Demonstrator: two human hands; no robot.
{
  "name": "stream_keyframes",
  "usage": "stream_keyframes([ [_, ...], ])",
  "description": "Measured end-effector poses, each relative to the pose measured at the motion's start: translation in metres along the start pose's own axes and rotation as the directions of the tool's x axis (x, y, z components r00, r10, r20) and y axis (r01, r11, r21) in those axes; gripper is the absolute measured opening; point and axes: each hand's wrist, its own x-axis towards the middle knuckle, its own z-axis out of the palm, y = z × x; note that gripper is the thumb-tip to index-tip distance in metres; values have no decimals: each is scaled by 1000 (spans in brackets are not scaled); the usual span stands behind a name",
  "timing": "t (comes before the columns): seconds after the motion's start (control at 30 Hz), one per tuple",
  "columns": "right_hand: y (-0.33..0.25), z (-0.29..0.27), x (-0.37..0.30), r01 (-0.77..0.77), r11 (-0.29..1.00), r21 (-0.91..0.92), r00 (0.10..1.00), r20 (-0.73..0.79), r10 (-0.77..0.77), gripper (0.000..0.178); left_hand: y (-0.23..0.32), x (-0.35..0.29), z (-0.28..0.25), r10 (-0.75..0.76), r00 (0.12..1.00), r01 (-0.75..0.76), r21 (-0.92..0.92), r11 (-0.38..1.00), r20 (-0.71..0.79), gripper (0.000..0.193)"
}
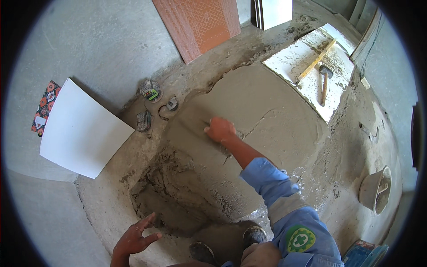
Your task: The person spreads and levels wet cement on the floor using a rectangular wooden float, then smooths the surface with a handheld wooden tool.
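My right hand (221, 130) is closed around the grip of a trowel (195, 120), which is smeared by motion. The trowel lies low over a broad bed of smooth grey wet mortar (267, 102). A thin crack line runs through the mortar to the right of this hand. Held apart from everything, my left hand (135, 236) is open, with thumb and fingers spread. It hovers at the lower left, near a rough, sunken patch of mortar (173, 209).
At the far right, a white tile (291, 73) carries a yellow straight bar (316, 61) and a mallet (324, 84). A bucket (368, 191) stands at right. White (84, 129) and brown (209, 26) tiles lean on walls. Muddy tools (151, 90) lie left of the mortar.
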Motion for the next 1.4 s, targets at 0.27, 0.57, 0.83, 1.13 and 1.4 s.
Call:
stream_keyframes([
  [0.27,66,-21,-30,6,985,-174,999,-46,-15,43,-15,-16,1,-24,1000,25,-36,999,15,84],
  [0.57,200,-101,-45,-499,866,15,761,-471,446,53,-24,-37,-1,-54,998,53,-68,996,-15,85],
  [0.83,124,-38,-5,-195,969,149,929,-290,231,59,-19,-40,-6,-17,1000,17,-55,998,5,85],
  [1.13,-16,33,-5,-100,986,131,995,-6,102,58,-18,-38,-1,-20,999,22,-60,998,28,85],
  [1.4,-8,13,-53,324,936,-135,944,107,-312,44,-38,-54,3,-6,999,0,-145,989,-43,83],
])
